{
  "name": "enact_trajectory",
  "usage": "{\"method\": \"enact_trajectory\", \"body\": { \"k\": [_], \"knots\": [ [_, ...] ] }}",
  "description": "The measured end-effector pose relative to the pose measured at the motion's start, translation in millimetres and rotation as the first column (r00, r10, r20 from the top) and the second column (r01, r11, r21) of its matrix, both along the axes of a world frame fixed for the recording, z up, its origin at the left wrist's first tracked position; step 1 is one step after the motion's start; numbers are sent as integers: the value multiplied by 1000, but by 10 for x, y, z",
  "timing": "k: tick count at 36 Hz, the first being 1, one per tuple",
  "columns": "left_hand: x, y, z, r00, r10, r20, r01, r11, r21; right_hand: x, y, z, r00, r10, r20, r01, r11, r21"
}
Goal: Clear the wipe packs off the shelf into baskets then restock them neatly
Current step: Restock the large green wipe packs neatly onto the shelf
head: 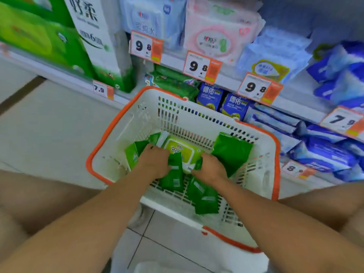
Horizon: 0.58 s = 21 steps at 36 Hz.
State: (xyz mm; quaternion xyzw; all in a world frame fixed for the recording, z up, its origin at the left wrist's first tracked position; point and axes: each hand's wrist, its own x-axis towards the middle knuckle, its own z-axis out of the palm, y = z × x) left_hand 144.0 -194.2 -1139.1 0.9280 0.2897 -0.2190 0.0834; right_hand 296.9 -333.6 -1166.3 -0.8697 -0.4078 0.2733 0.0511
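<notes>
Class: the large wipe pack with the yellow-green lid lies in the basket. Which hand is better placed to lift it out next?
Probably the right hand: its fingers already touch the large pack's near edge. The left hand sits on small green packs beside it in the basket.

Pale tiled floor (49, 125) beneath white shelving (226, 79) with orange price tags (202, 66).

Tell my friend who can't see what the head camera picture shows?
Two bare hands, left hand and right hand, reach into a white basket with an orange rim, grabbing small green wipe packs. Behind it, store shelves hold more packs and price tags.
</notes>
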Motion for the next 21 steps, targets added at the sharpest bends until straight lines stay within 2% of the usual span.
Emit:
{"method": "enact_trajectory", "body": {
  "k": [3, 5, 7, 9, 13, 17, 19, 21],
  "knots": [
    [103, 47, -49, 998, 47, 48, -46, 999, -17, -36, 315, -34, 988, 124, 90, -120, 991, -55],
    [119, 65, -47, 995, 70, 75, -68, 997, -23, -33, 448, -69, 958, 243, 149, -214, 959, -185],
    [109, 119, -79, 987, 95, 129, -89, 995, -54, 20, 558, -170, 968, 241, 69, -210, 931, -298],
    [68, 163, -110, 974, 121, 191, -104, 990, -98, 70, 579, -313, 983, 183, -9, -176, 929, -326],
    [18, 217, -106, 960, 132, 248, -100, 985, -139, 70, 508, -458, 972, 218, 87, -193, 954, -229],
    [45, 222, -89, 964, 148, 222, -113, 980, -163, 62, 514, -384, 983, 168, 71, -159, 981, -113],
    [83, 234, -55, 954, 205, 220, -158, 965, -210, 57, 536, -241, 985, 157, 78, -154, 987, -37],
    [138, 242, 14, 904, 355, 239, -258, 897, -358, 55, 554, -22, 975, 186, 122, -190, 981, 26]
  ]
}}
